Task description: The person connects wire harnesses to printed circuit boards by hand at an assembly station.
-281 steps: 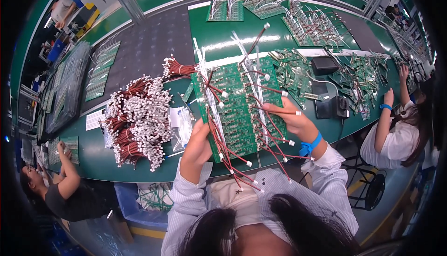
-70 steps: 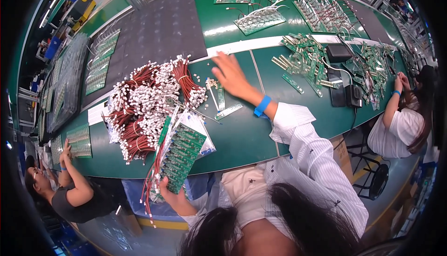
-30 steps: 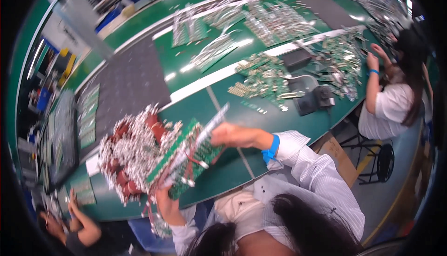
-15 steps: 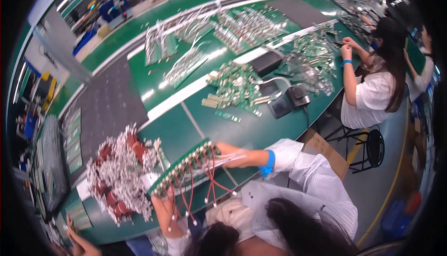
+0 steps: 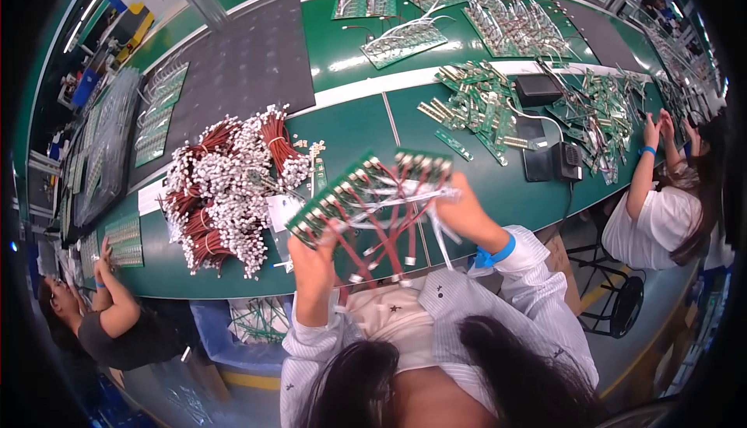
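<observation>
Between my two hands is a green circuit board strip with a row of white connectors, red wires with white plugs dangling from it. My left hand (image 5: 313,261) grips the longer piece (image 5: 338,198) at its left end, thumb on the board. My right hand (image 5: 465,208) is closed round the right end, on a shorter piece (image 5: 422,165) set at an angle to the longer one. A gap shows between their top edges; whether they still join lower down is hidden by wires. Whitish wires or strips (image 5: 446,194) run by my right fingers.
Left lies a heap of red wire bundles (image 5: 226,194) with white plugs. Loose small boards (image 5: 482,109) and a black box-shaped device (image 5: 566,162) are at right. Wired panels (image 5: 405,43) lie behind. Co-workers sit at the left (image 5: 117,311) and right (image 5: 654,210).
The view has swung right and down. The strip was one straight row across both hands; now its right part is bent away from the rest. Both hands still hold it.
</observation>
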